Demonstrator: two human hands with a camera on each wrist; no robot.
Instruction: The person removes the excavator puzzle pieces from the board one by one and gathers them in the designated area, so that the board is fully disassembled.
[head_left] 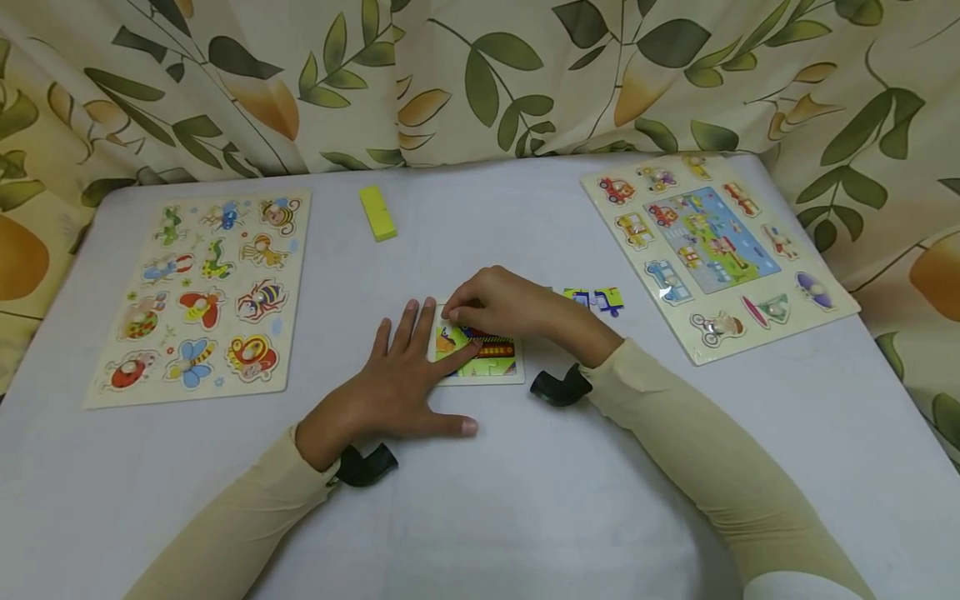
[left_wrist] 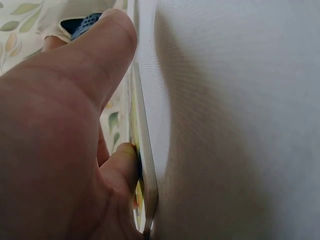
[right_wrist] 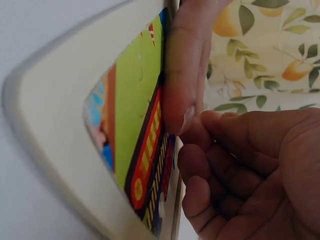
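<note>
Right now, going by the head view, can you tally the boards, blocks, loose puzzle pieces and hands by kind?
Large picture boards: 2
Small puzzle board: 1
Yellow block: 1
Loose puzzle pieces: at least 2, as the right arm may hide more
Hands, left hand and right hand: 2
Total: at least 8

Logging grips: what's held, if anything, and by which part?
The left hand holds nothing, resting on the flat, pale-rimmed, colourful puzzle board. Whether the right hand pinches anything cannot be told.
</note>
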